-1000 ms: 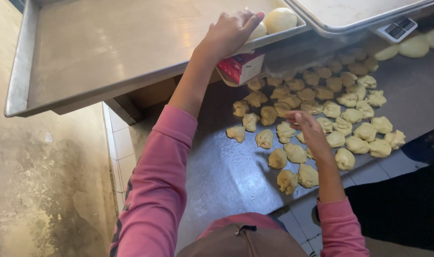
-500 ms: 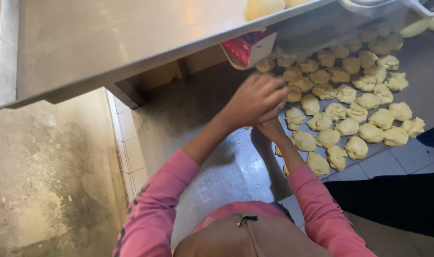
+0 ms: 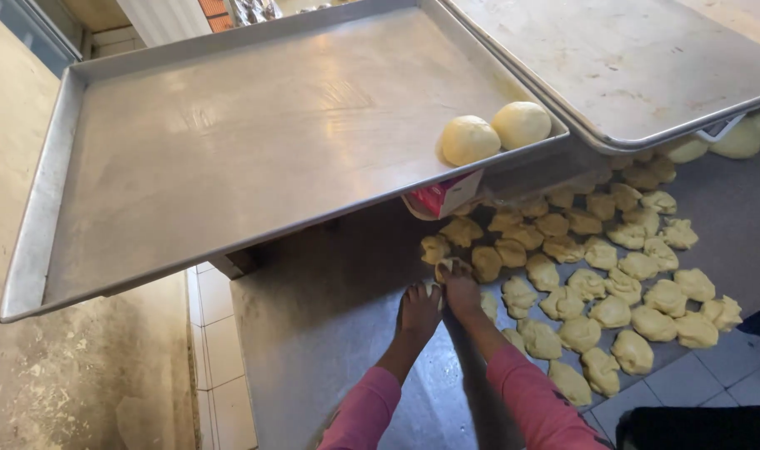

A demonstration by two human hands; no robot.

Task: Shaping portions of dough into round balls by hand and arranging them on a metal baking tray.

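**Two hands at the edge of the dough pile**

I count two round dough balls sitting side by side in the near corner of the big metal tray, and two trays in all, the second tray at two o'clock overlapping the first. On the steel desk lie roughly thirty-five rough dough pieces, spread from centre out to three o'clock. A small red and white carton pokes out from under the big tray's edge, just above the pile. My left hand rests flat on the desk, fingers loosely spread, holding nothing that I can see. My right hand has its fingers curled around one dough lump at the pile's nine o'clock edge.
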